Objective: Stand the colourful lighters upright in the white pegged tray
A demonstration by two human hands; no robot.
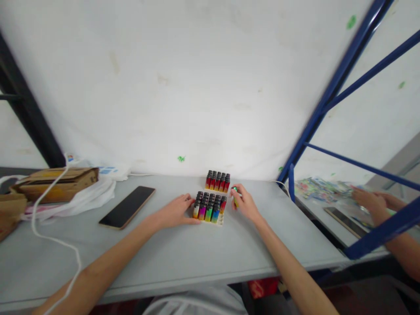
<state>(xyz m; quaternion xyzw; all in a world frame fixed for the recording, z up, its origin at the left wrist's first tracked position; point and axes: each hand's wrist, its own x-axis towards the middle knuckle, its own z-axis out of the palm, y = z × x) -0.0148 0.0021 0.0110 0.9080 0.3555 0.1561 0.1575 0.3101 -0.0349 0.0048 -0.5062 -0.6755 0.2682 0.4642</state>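
Note:
Rows of black-topped lighters in several colours stand upright in a white tray, whose right column shows bare slots at the front. My left hand rests at the tray's left side, thumb and fingers around its edge. To the right of the tray, my right hand pinches a green and yellow lighter, held apart from the others. Just behind stands a second block of red and yellow lighters.
A black phone lies on the grey table. Cardboard boxes, plastic bags and a white cable are at the left. Blue metal bars rise at the right; beyond them another person's hands are over plastic packets.

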